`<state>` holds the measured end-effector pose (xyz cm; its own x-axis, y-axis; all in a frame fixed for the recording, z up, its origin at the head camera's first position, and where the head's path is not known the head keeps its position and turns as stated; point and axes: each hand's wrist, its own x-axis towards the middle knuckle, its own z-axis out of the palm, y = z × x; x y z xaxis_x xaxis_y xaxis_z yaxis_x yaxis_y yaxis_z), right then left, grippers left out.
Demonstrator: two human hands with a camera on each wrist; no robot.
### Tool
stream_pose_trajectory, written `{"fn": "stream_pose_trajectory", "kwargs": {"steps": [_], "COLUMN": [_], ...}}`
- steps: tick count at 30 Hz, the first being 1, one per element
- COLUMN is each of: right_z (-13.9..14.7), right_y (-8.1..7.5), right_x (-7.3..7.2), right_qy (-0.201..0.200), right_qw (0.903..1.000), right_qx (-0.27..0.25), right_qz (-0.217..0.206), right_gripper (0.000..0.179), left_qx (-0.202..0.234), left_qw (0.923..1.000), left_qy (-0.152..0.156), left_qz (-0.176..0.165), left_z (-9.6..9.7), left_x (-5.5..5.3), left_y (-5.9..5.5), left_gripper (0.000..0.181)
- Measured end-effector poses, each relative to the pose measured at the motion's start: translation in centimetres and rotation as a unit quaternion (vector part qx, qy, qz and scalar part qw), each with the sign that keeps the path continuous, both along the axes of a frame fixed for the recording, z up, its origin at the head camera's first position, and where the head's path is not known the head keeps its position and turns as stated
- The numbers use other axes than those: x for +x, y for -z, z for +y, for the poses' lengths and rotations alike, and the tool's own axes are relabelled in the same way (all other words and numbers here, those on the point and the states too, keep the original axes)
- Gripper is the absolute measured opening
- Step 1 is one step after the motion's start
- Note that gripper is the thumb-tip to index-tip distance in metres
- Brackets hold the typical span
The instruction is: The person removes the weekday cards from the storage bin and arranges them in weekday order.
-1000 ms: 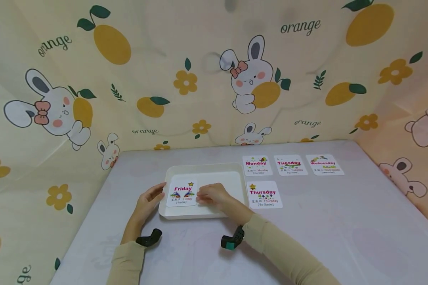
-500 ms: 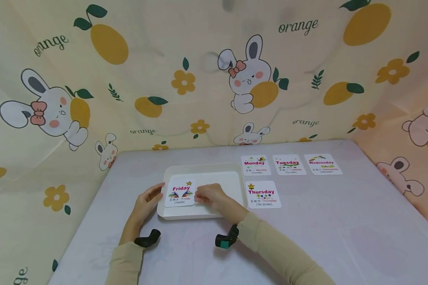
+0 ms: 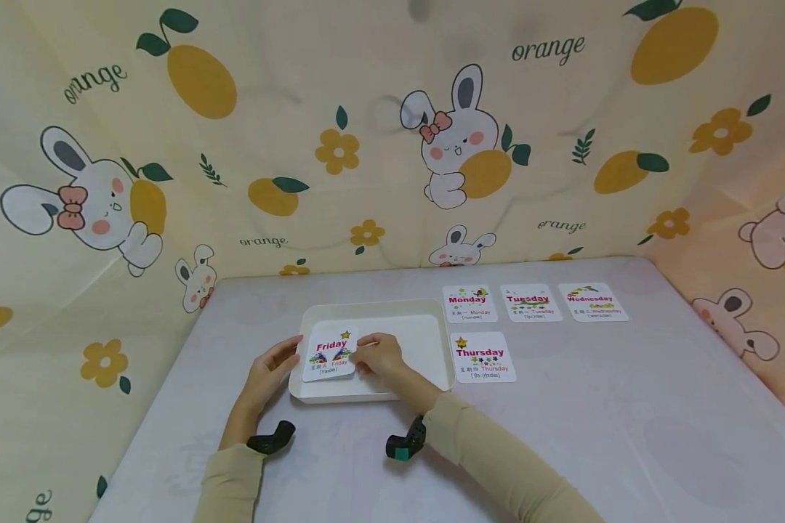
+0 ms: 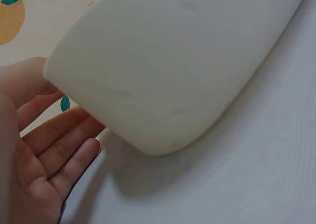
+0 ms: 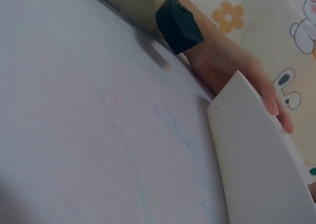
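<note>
A white card printed "Friday" (image 3: 331, 352) lies at the left end of a white tray (image 3: 399, 394) in the head view. My right hand (image 3: 381, 356) pinches the card at its right edge, which is tilted up, and a white edge shows beneath it. The fingertips partly cover that edge. My left hand (image 3: 271, 370) rests with loosely extended fingers against the tray's left side. In the left wrist view the tray's wall (image 4: 163, 81) stands beside the left hand's fingers (image 4: 74, 165). The right wrist view shows the tray's near wall (image 5: 256, 155) hiding part of the right hand (image 5: 242, 71).
Cards reading Monday (image 3: 469, 309), Tuesday (image 3: 532, 309) and Wednesday (image 3: 593, 309) form a row right of the tray. A Thursday card (image 3: 484, 365) lies below Monday, close to the tray's right rim. A patterned cloth (image 3: 392, 145) backs the pale table (image 3: 562, 436).
My right hand has shifted slightly left, and the Friday card's right edge has come up with it. The left hand and the tray have stayed in place.
</note>
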<state>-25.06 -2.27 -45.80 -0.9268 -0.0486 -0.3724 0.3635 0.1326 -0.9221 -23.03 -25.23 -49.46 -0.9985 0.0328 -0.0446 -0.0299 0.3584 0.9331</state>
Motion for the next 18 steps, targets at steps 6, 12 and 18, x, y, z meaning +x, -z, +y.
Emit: {"fn": "stream_pose_trajectory", "kwargs": {"steps": [6, 12, 18], "right_z": [-0.07, -0.05, 0.03], "right_y": [-0.03, 0.16, 0.13], "right_x": [0.18, 0.05, -0.13], "right_qy": [-0.003, -0.009, -0.017], "right_qw": [0.9999, 1.0000, 0.9992], "right_qx": [0.005, -0.001, -0.020], "right_qz": [0.009, -0.003, -0.031], "right_gripper": [0.025, 0.023, 0.025], "left_qx": [0.003, -0.003, -0.011], "left_qw": [1.0000, 1.0000, 0.9999], "left_qy": [-0.002, -0.003, -0.001], "left_qz": [-0.001, -0.003, -0.003], "left_z": [-0.01, -0.06, -0.12], "left_x": [-0.01, -0.08, -0.10], "left_y": [0.07, -0.01, -0.02], "left_gripper": [0.045, 0.045, 0.045]}}
